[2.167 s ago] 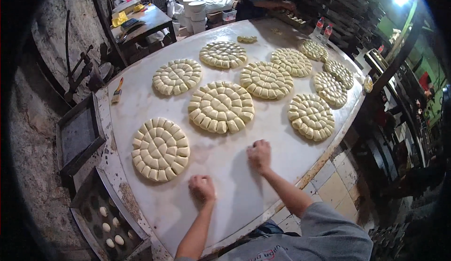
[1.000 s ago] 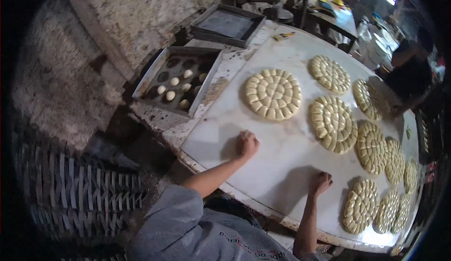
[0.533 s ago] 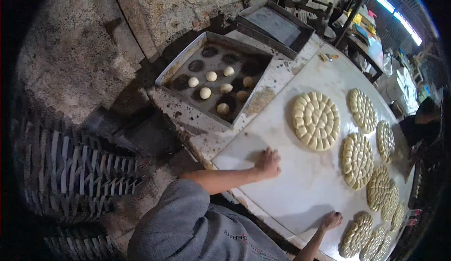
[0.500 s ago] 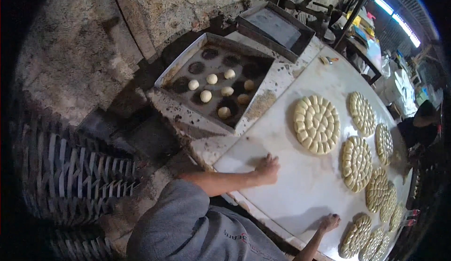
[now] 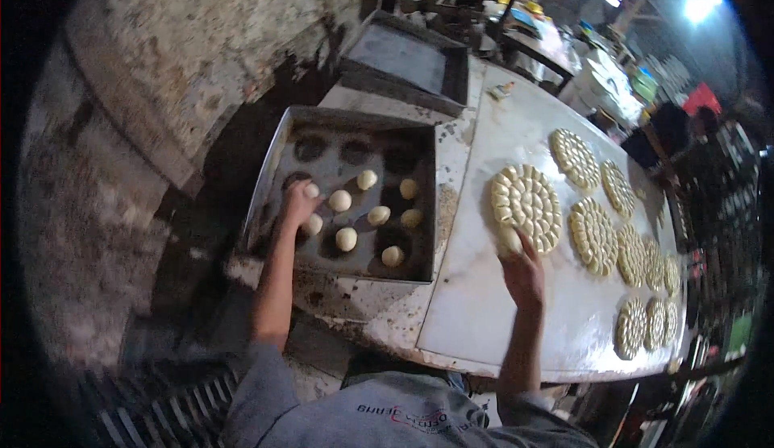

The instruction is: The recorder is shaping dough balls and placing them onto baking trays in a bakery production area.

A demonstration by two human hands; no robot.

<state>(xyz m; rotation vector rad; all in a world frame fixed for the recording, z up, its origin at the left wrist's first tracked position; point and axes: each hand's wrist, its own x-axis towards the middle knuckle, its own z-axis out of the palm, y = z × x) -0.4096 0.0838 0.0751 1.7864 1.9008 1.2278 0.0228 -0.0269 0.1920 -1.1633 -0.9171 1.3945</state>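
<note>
My left hand (image 5: 301, 201) reaches over a square metal tray (image 5: 278, 138), its fingers closed round a small pale dough ball (image 5: 312, 191). Several other dough balls (image 5: 346, 238) lie spaced out on the tray's dark-spotted bottom. To the right, my right hand (image 5: 526, 275) is at the near edge of a round dough disc (image 5: 528, 198), which is cut into many small pieces. A pale piece of dough (image 5: 509, 240) shows at its curled fingers, against the disc's rim. Whether that piece is still joined to the disc is hard to see.
Several more cut dough discs (image 5: 594, 237) lie on the pale worktop (image 5: 459, 311) to the right. Behind the tray stands a second metal tray (image 5: 399, 61). A brush (image 5: 501, 90) lies at the worktop's far edge. A rough wall (image 5: 234, 37) rises at the far left.
My left hand has gone from the worktop to the tray, where a dough ball shows in its fingers. My right hand has moved from the worktop's near side to the large disc. The view has turned.
</note>
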